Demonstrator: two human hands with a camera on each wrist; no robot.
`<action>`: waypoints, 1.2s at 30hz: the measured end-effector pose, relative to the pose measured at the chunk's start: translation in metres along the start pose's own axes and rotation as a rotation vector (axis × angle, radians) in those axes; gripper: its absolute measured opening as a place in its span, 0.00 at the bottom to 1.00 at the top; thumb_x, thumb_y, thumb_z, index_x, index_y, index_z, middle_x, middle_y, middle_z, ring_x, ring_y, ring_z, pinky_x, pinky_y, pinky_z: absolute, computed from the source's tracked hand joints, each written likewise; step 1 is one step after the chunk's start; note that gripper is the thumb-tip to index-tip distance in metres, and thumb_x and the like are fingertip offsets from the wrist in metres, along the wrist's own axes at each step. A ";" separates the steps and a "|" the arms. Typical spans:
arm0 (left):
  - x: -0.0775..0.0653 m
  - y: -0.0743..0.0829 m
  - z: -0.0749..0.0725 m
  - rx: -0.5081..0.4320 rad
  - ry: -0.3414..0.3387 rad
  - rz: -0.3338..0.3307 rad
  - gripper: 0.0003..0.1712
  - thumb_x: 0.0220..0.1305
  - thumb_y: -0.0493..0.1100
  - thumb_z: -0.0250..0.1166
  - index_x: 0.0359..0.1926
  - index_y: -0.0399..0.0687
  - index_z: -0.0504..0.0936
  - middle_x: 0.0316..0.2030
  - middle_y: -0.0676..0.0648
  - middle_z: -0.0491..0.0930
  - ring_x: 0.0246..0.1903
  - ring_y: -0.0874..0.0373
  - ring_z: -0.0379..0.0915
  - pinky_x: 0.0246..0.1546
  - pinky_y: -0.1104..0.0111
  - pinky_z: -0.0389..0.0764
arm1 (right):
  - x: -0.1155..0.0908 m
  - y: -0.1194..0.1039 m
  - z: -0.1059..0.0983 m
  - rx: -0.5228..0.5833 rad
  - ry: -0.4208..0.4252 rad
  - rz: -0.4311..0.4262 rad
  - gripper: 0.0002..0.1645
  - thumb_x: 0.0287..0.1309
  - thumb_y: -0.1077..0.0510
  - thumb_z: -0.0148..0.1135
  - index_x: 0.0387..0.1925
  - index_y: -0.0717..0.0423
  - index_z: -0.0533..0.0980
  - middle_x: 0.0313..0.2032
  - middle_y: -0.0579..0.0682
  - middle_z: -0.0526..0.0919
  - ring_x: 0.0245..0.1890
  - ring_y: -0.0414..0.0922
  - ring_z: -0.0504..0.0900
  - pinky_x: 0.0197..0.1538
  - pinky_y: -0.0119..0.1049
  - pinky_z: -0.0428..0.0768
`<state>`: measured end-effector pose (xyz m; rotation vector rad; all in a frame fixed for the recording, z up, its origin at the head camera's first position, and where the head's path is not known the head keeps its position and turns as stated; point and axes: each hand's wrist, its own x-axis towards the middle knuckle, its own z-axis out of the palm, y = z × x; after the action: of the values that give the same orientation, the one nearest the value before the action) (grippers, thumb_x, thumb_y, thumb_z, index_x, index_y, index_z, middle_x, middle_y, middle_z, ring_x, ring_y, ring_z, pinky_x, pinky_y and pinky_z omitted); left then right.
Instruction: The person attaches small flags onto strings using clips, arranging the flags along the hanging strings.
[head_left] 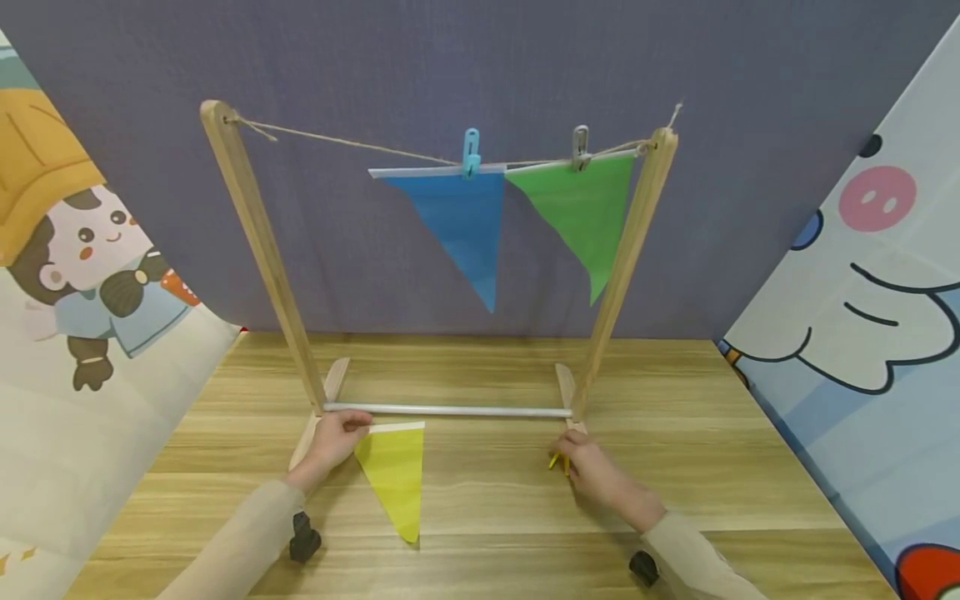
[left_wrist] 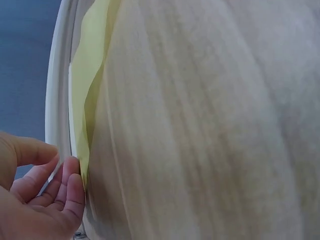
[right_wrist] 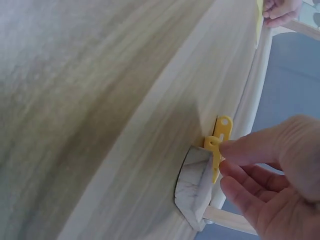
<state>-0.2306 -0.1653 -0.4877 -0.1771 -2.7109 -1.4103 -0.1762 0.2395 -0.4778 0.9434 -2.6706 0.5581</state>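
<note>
A yellow pennant (head_left: 395, 479) with a white top edge lies on the table. My left hand (head_left: 339, 439) is at its upper left corner, fingers loosely bent; in the left wrist view, fingertips (left_wrist: 74, 181) meet the pennant's edge, with a gap to the thumb side. Beside the frame's right foot (right_wrist: 192, 182), my right hand (head_left: 587, 471) pinches a yellow clothespin (right_wrist: 222, 128) between thumb and fingers. Above hang a blue pennant (head_left: 461, 221), under a light blue clothespin (head_left: 471, 154), and a green pennant (head_left: 588, 204), under a grey clothespin (head_left: 581, 148).
Twine (head_left: 345, 141) runs between two wooden posts (head_left: 262, 242), sagging toward the middle. A white rod (head_left: 450, 410) joins the posts low down. Behind stands a grey-purple panel (head_left: 420, 75), with printed cartoon panels at both sides.
</note>
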 end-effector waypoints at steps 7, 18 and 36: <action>0.002 0.000 0.000 0.129 0.004 0.137 0.09 0.48 0.21 0.58 0.32 0.25 0.80 0.31 0.33 0.81 0.34 0.41 0.78 0.37 0.54 0.79 | 0.004 -0.001 -0.002 -0.038 -0.081 0.004 0.16 0.44 0.79 0.61 0.36 0.65 0.79 0.35 0.53 0.77 0.36 0.48 0.78 0.40 0.37 0.80; 0.004 0.003 -0.001 0.360 -0.027 0.207 0.08 0.47 0.24 0.62 0.30 0.32 0.82 0.31 0.38 0.82 0.34 0.44 0.78 0.38 0.54 0.79 | 0.015 -0.006 -0.012 -0.203 -0.236 -0.055 0.18 0.39 0.77 0.67 0.36 0.61 0.79 0.32 0.49 0.74 0.33 0.43 0.75 0.34 0.31 0.78; 0.007 0.008 -0.010 0.462 -0.084 0.233 0.03 0.51 0.33 0.67 0.30 0.39 0.84 0.31 0.43 0.83 0.34 0.46 0.78 0.38 0.54 0.77 | 0.026 -0.008 -0.003 -0.353 -0.242 -0.173 0.15 0.36 0.69 0.70 0.32 0.55 0.80 0.28 0.45 0.76 0.30 0.41 0.76 0.37 0.34 0.77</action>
<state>-0.2360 -0.1681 -0.4747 -0.5047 -2.8759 -0.7095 -0.1901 0.2204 -0.4640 1.1771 -2.7236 -0.0709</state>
